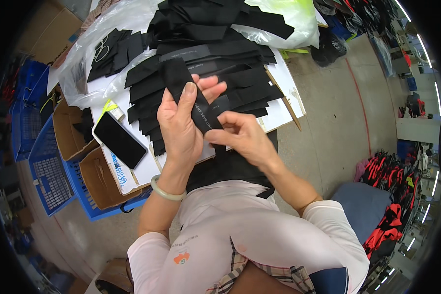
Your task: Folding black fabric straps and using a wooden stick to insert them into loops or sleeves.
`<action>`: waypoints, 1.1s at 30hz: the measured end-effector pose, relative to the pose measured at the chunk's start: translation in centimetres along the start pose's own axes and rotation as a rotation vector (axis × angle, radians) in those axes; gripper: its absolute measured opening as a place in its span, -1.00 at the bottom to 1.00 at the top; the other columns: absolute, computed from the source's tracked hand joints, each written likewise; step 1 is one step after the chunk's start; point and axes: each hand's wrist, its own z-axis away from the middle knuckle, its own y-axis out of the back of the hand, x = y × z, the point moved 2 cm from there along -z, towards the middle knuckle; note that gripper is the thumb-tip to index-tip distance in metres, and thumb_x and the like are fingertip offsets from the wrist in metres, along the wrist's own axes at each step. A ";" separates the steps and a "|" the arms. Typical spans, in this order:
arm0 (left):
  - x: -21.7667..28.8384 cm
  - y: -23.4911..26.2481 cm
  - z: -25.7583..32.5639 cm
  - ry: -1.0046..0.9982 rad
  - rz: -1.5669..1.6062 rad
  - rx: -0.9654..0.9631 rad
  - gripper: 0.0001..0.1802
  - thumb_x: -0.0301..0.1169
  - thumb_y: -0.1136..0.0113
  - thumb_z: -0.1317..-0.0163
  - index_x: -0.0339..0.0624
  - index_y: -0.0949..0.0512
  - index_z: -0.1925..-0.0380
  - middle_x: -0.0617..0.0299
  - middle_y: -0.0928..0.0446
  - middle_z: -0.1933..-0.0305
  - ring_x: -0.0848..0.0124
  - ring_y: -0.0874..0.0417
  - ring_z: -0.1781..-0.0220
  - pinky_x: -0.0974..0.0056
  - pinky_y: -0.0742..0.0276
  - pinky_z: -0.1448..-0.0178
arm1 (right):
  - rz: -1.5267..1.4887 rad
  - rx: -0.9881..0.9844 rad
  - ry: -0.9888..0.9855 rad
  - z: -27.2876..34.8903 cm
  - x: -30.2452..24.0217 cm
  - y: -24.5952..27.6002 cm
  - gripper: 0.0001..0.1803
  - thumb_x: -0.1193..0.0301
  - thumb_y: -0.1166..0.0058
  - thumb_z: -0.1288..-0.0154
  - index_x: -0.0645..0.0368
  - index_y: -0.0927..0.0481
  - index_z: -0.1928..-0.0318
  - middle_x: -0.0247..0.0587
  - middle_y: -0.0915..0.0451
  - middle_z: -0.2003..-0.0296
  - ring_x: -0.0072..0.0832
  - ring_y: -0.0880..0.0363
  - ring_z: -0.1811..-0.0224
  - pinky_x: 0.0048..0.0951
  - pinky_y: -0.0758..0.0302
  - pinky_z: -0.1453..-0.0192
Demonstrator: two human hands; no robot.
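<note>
A black fabric strip (201,110) with small pale lettering is stretched between my two hands above the table. My left hand (179,122) wraps round it, thumb pressed on its face, with the other fingertips showing behind. Toward its lower end, my right hand (242,137) pinches the strip between thumb and forefinger. Beyond my hands, rows of similar black fabric strips (250,90) lie overlapped on the white tabletop (291,78). Some of these also carry a grey printed band.
A smartphone (120,141) lies at the table's left edge beside a small roll with yellow-green tape (113,110). Clear plastic bags (73,81) surround the fabric. Cardboard boxes (103,169) and blue crates (54,188) stand left. A wooden stick (284,100) overhangs the right edge.
</note>
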 end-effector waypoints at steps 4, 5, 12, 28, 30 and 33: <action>0.9 -1.0 0.1 0.081 0.037 0.001 -0.68 -0.41 -0.04 -0.32 -0.44 -0.37 0.04 -0.12 -0.57 0.16 0.12 -0.67 0.15 0.19 -0.63 0.05 | -0.205 -0.036 -0.053 -0.4 0.5 0.4 -0.87 0.49 -0.20 -0.15 0.31 -0.56 0.41 -0.26 -0.58 0.54 -0.63 -0.53 0.55 -0.64 -0.46 0.45; 1.4 -0.4 0.1 0.081 0.035 -0.001 -0.68 -0.41 -0.04 -0.32 -0.44 -0.37 0.04 -0.12 -0.57 0.16 0.12 -0.67 0.15 0.19 -0.63 0.05 | -0.249 -0.053 -0.108 -0.2 0.4 0.8 -0.87 0.49 -0.20 -0.16 0.31 -0.56 0.41 -0.24 -0.57 0.55 -0.63 -0.52 0.58 -0.64 -0.47 0.49; 1.2 1.1 0.8 -0.263 -0.775 0.112 -0.74 -0.36 -0.30 -0.15 -0.35 -0.55 0.56 0.35 -0.45 0.72 0.68 -0.38 0.73 0.54 -0.25 0.67 | -0.014 -0.074 -0.109 0.0 -0.1 1.1 -0.81 0.41 -0.12 -0.26 0.30 -0.57 0.41 -0.24 -0.56 0.61 -0.61 -0.52 0.64 -0.65 -0.45 0.56; 0.9 1.7 -0.4 0.254 0.163 -0.102 -0.61 -0.24 0.21 -0.44 -0.40 -0.40 0.07 0.07 -0.54 0.32 0.31 -0.57 0.30 0.09 -0.52 -0.08 | -0.332 -0.190 -0.264 0.7 0.4 0.4 -0.78 0.36 -0.23 -0.16 0.25 -0.52 0.46 -0.31 -0.51 0.62 -0.68 -0.46 0.65 -0.68 -0.25 0.68; 1.0 2.2 -0.8 0.245 0.320 -0.060 -0.63 -0.22 0.20 -0.44 -0.34 -0.42 0.15 0.23 -0.42 0.50 0.41 -0.47 0.45 0.18 -0.51 0.11 | -0.131 -0.124 -0.291 1.6 0.8 1.2 -0.82 0.42 -0.24 -0.14 0.23 -0.52 0.47 -0.37 -0.50 0.63 -0.72 -0.41 0.67 -0.68 -0.31 0.64; 0.2 3.0 -0.8 0.345 0.522 -0.009 -0.68 -0.23 0.18 -0.43 -0.29 -0.42 0.23 0.34 -0.21 0.61 0.49 -0.24 0.58 0.31 -0.37 0.28 | -0.005 -0.070 -0.166 2.9 0.9 1.0 -0.74 0.30 -0.27 -0.13 0.20 -0.52 0.48 -0.48 -0.45 0.64 -0.78 -0.32 0.65 -0.68 -0.20 0.62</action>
